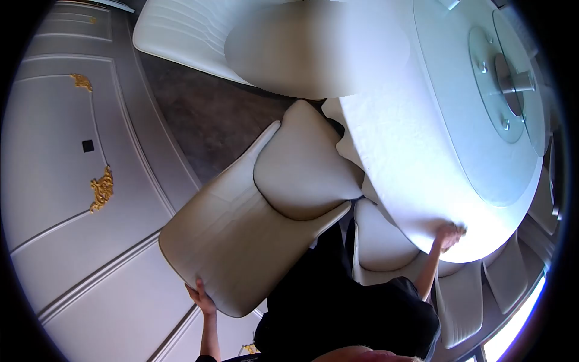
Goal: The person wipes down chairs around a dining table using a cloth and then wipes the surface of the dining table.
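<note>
My left hand (201, 297) grips the top edge of the backrest of a beige padded chair (223, 241), with the thumb on its front face. The chair stands turned at an angle, its rounded seat (307, 163) towards the table. Over on the white table (392, 151), my right hand (447, 237) rests near the edge, fingers closed round a small brownish thing too small to make out. A clear round glass turntable (482, 163) lies on the tabletop, beyond my right hand.
Another pale chair (187, 36) is at the top, partly behind a blurred pale shape. More chairs (386, 241) line the table's near side and right (461, 301). A panelled wall with gold ornaments (102, 188) runs along the left, beside dark floor (199, 114).
</note>
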Action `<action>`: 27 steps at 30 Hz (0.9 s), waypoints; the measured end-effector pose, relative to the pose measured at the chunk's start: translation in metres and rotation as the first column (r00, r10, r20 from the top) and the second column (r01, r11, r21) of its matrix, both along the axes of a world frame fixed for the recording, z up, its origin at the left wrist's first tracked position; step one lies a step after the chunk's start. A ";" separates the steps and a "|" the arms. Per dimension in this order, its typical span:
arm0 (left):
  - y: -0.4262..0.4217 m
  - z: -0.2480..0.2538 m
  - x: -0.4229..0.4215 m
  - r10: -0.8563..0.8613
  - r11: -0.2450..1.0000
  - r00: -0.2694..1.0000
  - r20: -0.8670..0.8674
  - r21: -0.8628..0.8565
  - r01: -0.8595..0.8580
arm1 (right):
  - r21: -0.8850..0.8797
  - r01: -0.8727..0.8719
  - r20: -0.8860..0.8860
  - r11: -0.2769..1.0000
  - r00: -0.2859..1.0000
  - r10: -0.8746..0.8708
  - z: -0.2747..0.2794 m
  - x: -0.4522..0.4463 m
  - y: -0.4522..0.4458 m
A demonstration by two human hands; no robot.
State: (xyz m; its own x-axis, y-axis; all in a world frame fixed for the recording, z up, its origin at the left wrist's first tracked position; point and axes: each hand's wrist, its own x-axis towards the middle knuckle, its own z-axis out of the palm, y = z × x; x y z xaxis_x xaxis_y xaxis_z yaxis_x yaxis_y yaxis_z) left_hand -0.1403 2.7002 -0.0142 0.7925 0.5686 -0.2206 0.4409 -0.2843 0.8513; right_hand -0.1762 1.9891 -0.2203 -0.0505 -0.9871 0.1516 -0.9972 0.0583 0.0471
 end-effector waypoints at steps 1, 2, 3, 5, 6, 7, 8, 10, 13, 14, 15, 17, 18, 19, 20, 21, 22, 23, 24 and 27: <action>0.005 0.000 0.000 0.021 1.000 1.000 -0.016 -0.002 -0.021 | 0.189 0.420 0.230 0.888 0.860 -0.455 0.009 0.012 0.003; 0.010 0.002 -0.001 0.019 1.000 1.000 -0.011 0.006 -0.019 | 0.163 0.471 0.239 0.867 0.834 -0.498 0.003 0.023 0.006; 0.012 0.001 -0.004 0.005 1.000 1.000 -0.016 0.017 -0.005 | 0.019 0.313 0.196 0.950 0.930 -0.310 -0.016 0.048 0.009; 0.011 -0.002 -0.003 -0.009 1.000 1.000 0.006 0.025 0.009 | -0.256 0.001 0.089 0.967 0.996 0.023 -0.055 0.120 0.026; 0.010 -0.001 -0.002 -0.006 1.000 1.000 -0.004 0.010 0.006 | -0.387 -0.170 0.057 0.906 0.976 0.208 -0.071 0.167 0.041; 0.009 0.001 0.000 -0.004 1.000 1.000 -0.014 -0.001 0.004 | -0.474 -0.317 0.065 0.822 0.918 0.391 -0.085 0.220 0.060; 0.007 0.000 0.002 -0.008 1.000 1.000 0.004 0.006 0.008 | -0.458 -0.431 0.102 0.777 0.843 0.528 -0.104 0.280 0.077; 0.004 0.001 0.003 0.026 0.999 1.000 -0.003 0.030 -0.026 | -0.474 -0.674 0.224 0.567 0.531 0.817 -0.044 0.397 0.155; 0.004 0.003 0.001 0.018 1.000 1.000 -0.019 0.000 -0.018 | -0.354 -0.895 0.434 0.273 0.101 0.895 -0.009 0.506 0.214; 0.005 0.003 0.001 0.019 1.000 1.000 -0.020 0.008 -0.019 | -0.359 -0.927 0.403 0.109 -0.049 0.914 -0.007 0.520 0.224; 0.007 -0.001 0.003 -0.002 1.000 1.000 0.009 0.013 0.001 | -0.359 -0.932 0.372 -0.058 -0.200 0.906 -0.010 0.532 0.228; 0.013 -0.003 -0.007 -0.015 1.000 1.000 0.027 0.022 0.015 | -0.306 -0.930 0.274 -0.205 -0.292 0.916 -0.028 0.524 0.216; 0.015 -0.007 -0.001 -0.012 1.000 0.999 0.036 0.022 0.011 | -0.256 -0.902 0.165 -0.348 -0.396 0.904 -0.029 0.506 0.215; 0.019 -0.005 -0.008 0.007 0.999 1.000 -0.010 0.038 -0.007 | -0.284 -0.903 0.296 -0.322 -0.402 0.866 -0.038 0.468 0.207; 0.009 -0.007 -0.003 0.029 0.999 0.999 -0.023 0.043 -0.028 | -0.348 -0.892 0.230 -0.287 -0.379 0.896 -0.052 0.447 0.186; 0.004 -0.010 0.001 0.023 0.999 1.000 -0.005 0.049 -0.022 | -0.383 -0.900 0.275 -0.209 -0.327 0.904 -0.026 0.409 0.173; 0.010 -0.004 -0.004 0.005 0.998 1.000 -0.018 0.061 -0.004 | -0.367 -0.928 0.294 -0.061 -0.178 0.939 -0.020 0.354 0.170; 0.009 -0.005 -0.004 0.011 0.998 0.999 -0.030 0.058 -0.009 | -0.337 -0.939 0.332 0.062 -0.057 0.941 -0.019 0.311 0.154; 0.004 -0.002 -0.005 0.020 0.998 0.999 -0.046 0.061 -0.018 | -0.351 -0.932 0.270 0.087 -0.012 0.963 -0.011 0.271 0.140; -0.007 0.003 -0.003 0.022 0.999 0.997 -0.080 0.037 -0.019 | -0.322 -0.819 0.252 0.474 0.409 0.877 0.003 0.165 0.155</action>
